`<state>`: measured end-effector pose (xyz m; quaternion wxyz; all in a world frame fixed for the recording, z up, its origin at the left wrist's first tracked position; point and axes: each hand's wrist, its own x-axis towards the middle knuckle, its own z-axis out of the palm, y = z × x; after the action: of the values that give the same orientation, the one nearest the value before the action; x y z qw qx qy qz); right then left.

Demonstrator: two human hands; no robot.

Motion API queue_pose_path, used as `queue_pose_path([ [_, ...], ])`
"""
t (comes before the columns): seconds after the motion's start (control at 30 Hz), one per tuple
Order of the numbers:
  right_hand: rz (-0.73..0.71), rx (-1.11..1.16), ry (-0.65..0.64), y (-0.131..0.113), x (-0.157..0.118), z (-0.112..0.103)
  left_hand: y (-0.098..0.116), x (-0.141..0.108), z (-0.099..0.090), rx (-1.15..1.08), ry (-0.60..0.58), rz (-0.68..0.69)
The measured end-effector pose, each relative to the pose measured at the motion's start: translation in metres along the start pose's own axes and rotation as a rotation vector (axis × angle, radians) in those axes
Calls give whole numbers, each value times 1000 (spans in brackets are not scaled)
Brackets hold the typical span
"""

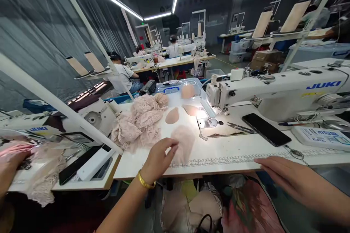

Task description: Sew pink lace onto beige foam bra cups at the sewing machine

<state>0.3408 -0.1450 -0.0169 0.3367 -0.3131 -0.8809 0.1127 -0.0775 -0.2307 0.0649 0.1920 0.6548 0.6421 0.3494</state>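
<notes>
So the person's left hand (161, 156) has its thumb and index finger curled in close to each other, just a small gap showing, right at the left edge of a sheer pink fabric piece (183, 143). Can't really tell if that grip is pinching the cloth or only touching it. The piece lies on the white surface (218, 149), to the right of those fingertips and stretching away from the person, its near end by the printed ruler strip (213, 161).

The right hand (287, 178) is released and holding nothing, fingers out straight, with the tips by the ruler strip at the surface's near edge.

Further out, two beige cup-shaped pieces (172, 115) sit just beyond the sheer one, and a rounder beige piece (188, 91) is behind them. Left of all that there's a big heap of pink lacy fabric (139, 122). Over on the right is a white sewing machine (284, 91), lamp glowing on its plate, with thread snips (240, 127) and a black phone (266, 129) lying in front.
</notes>
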Motion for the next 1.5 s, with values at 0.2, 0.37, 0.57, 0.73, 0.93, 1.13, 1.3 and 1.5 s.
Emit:
queue_pose_path([
  [0.2,74,245,-203,-19,130,67,-46,50,1,163,171,-210],
  [0.37,354,401,-272,-43,195,120,-47,77,16,22,130,-235],
  [0.57,385,651,-302,-48,205,134,-20,65,14,-392,115,-148],
  [0.73,404,1073,-173,-66,185,122,0,49,9,-877,50,-265],
  [0.93,368,1031,-111,-83,164,92,20,34,18,-1134,-113,-349],
  [1.13,310,748,34,-102,148,68,32,21,35,-1119,31,-277],
  [1.3,403,954,-5,-107,147,75,24,26,39,-885,-57,-204],
  [1.5,610,899,-68,-47,165,108,-21,103,15,-89,103,8],
])
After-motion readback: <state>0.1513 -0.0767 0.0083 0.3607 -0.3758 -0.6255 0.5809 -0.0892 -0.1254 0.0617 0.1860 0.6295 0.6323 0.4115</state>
